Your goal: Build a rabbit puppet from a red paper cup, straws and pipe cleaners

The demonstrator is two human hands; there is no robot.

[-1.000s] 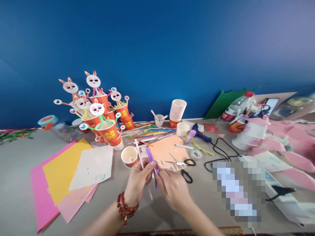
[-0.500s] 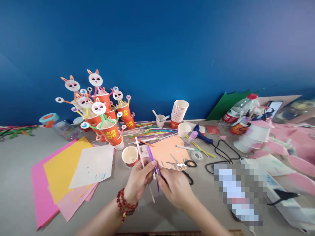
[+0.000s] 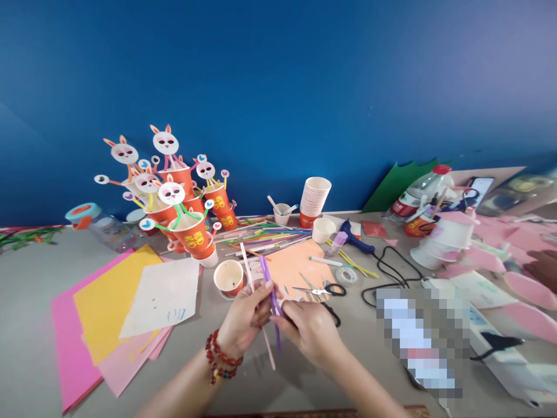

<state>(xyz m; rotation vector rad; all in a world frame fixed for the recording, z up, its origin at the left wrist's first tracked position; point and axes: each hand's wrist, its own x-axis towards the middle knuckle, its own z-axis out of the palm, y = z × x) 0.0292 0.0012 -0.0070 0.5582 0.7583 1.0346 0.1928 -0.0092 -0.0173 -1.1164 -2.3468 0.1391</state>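
Observation:
My left hand (image 3: 246,313), with a red bead bracelet (image 3: 220,357) at its wrist, is closed on a pale pink straw (image 3: 245,261) and the upper part of purple straws (image 3: 265,270). The purple pieces lie close together; whether they are separate or one folded straw I cannot tell. Closed beside it, my right hand (image 3: 311,331) pinches the purple straws lower down. A paper cup (image 3: 229,277) stands just beyond my left hand. Black-handled scissors (image 3: 324,291) lie on an orange paper sheet (image 3: 300,261) beyond my right hand.
Orange cups with rabbit figures (image 3: 194,235) stand at the back left, behind coloured paper sheets (image 3: 82,342). Loose coloured straws (image 3: 270,232), stacked cups (image 3: 314,200) and a blue glue gun (image 3: 357,239) with its cable are further back. Another person's hand (image 3: 543,270) shows at the right edge.
The purple straws have spread apart slightly between my hands, which stay in nearly the same place. Another person's hand has appeared at the right edge. The view has shifted slightly.

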